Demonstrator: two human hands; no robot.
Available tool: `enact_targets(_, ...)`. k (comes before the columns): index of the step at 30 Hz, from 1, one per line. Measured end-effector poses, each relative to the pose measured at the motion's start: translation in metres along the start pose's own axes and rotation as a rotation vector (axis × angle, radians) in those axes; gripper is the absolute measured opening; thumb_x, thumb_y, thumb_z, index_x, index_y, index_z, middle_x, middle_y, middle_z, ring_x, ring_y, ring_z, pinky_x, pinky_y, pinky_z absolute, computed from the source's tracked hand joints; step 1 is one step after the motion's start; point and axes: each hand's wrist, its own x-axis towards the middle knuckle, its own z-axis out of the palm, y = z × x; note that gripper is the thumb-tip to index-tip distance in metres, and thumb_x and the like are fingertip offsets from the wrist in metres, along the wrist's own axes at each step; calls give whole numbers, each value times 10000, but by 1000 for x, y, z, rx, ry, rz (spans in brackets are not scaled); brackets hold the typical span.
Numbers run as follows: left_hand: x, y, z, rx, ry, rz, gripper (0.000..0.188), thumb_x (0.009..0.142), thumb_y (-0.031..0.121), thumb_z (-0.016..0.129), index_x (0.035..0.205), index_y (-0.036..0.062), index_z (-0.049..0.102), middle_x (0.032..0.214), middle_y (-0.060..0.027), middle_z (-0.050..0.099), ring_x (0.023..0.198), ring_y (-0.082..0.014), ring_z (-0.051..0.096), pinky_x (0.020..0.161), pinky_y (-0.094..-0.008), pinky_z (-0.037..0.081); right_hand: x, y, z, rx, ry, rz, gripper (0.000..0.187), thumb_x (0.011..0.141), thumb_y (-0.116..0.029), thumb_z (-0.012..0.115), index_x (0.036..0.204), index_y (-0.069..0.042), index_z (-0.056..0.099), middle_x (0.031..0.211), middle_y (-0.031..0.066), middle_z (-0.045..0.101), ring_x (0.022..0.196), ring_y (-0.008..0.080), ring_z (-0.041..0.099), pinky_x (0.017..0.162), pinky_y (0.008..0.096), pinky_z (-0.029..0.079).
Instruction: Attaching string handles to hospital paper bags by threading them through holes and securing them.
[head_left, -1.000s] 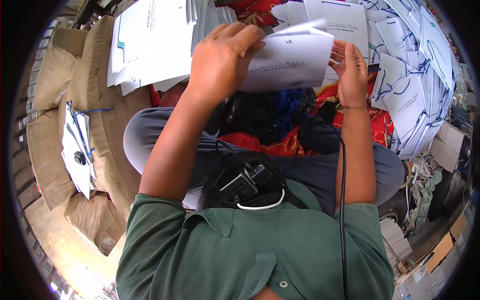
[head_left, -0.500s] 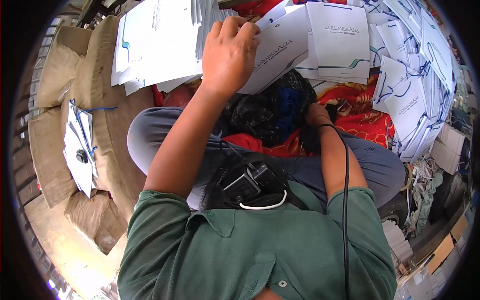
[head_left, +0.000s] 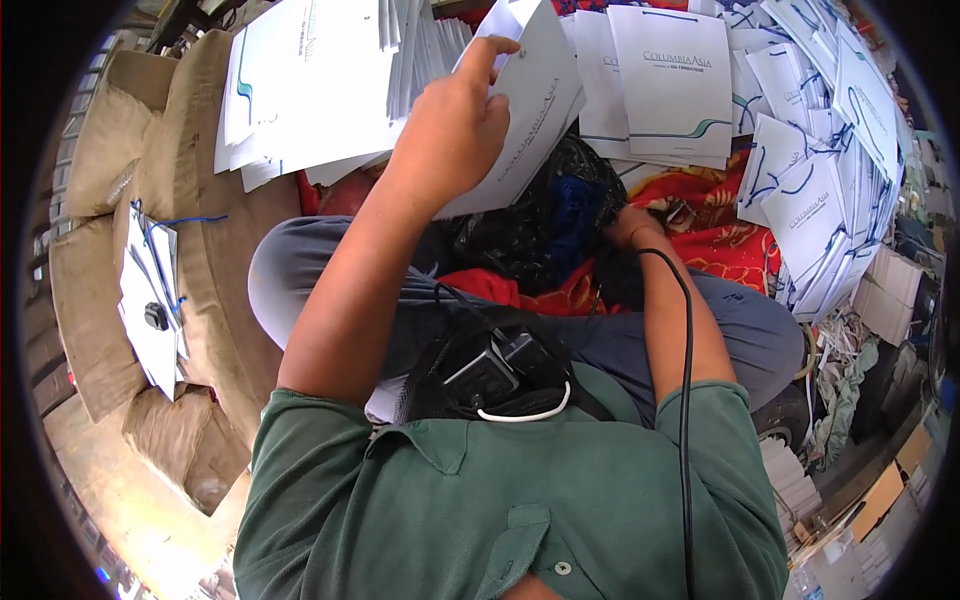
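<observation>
A white paper bag (head_left: 535,120) with grey print stands tilted in front of me. My left hand (head_left: 452,135) grips it at the edge, the index finger stretched out beside a small hole near its top; the other fingers are partly hidden. Below the bag lies a crumpled black plastic bag (head_left: 500,235) with a bundle of blue cord (head_left: 575,220) in its mouth. My right hand (head_left: 628,228) is down at the right side of this cord, its fingers mostly hidden.
A stack of white paper bags (head_left: 310,90) stands at the left. Bags with blue cord handles (head_left: 672,90) lie at the back, and many more (head_left: 815,200) are heaped at the right. Red patterned cloth (head_left: 715,250) is beneath. A brown sofa (head_left: 190,200) is at far left.
The paper bag has come left and tilted more steeply with my left hand, whose index finger is now stretched out. My right hand has stayed by the blue cord, shifting only slightly.
</observation>
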Motion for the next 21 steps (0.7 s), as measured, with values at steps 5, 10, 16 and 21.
enact_targets(5, -3, 3, 4, 87, -50, 6, 569, 1028, 48, 590, 1577, 136, 470, 1280, -364, 727, 1065, -511, 768, 930, -494, 610, -3, -9, 4, 1, 55, -29, 433, 977, -262, 707, 1365, -82, 773, 1389, 222, 746, 1290, 384, 725, 1077, 501, 587)
enact_targets(10, -5, 12, -4, 69, -79, 16, 587, 1020, 35, 581, 1587, 131, 464, 1278, -365, 728, 1075, -515, 765, 947, -502, 609, -15, -4, 0, 8, 128, 121, 410, 1006, -284, 670, 1345, -80, 775, 1381, 227, 745, 1291, 391, 721, 1082, 509, 581)
enact_targets(16, -11, 21, -9, 35, -55, 36, 598, 1007, 25, 577, 1585, 139, 474, 1277, -338, 739, 1074, -503, 769, 939, -502, 610, 7, 12, 19, 47, 141, 165, 415, 1035, -296, 657, 1367, -71, 761, 1448, 204, 719, 1349, 361, 695, 1123, 497, 561)
enact_targets(21, -11, 12, -2, 58, -115, -29, 599, 1002, 24, 566, 1584, 133, 469, 1283, -341, 732, 1066, -520, 760, 948, -522, 606, 15, 8, 25, 94, 102, 191, 369, 1012, -275, 660, 1309, -95, 784, 1383, 236, 739, 1337, 382, 695, 1113, 503, 567)
